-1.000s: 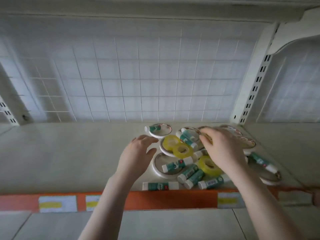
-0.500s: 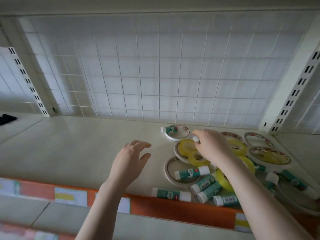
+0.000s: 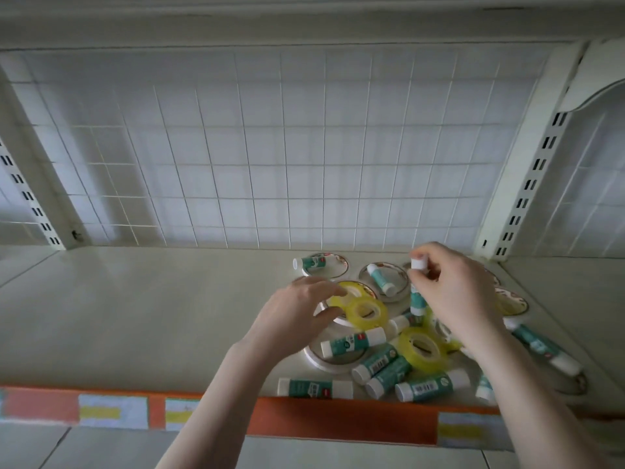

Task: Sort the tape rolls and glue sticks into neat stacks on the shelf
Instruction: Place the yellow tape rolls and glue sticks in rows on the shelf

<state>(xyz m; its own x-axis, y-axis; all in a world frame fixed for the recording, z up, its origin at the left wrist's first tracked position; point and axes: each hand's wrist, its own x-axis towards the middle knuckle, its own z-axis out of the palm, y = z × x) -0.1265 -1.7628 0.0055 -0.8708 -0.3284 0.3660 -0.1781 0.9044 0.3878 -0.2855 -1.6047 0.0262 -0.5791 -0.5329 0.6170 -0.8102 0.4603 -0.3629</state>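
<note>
Already lifted: one glue stick stands nearly upright in the right hand, above the heap by the shelf's back right corner.

The right hand [image 3: 453, 292] pinches a glue stick [image 3: 417, 286] near its white cap, long axis close to vertical, green body hanging toward the pile. The left hand [image 3: 297, 313] is nearer the yellow tape roll [image 3: 367, 311], which lies flat on a white tape ring [image 3: 341, 319]; its fingers are loosely spread at the roll's left rim and grip nothing that I can see. More glue sticks [image 3: 353, 343] lie on their sides toward the front edge [image 3: 304, 414], axes pointing every way. I judge the bare shelf [image 3: 152, 316] to the left is where stacks would go, so each hand must carry leftward.
</note>
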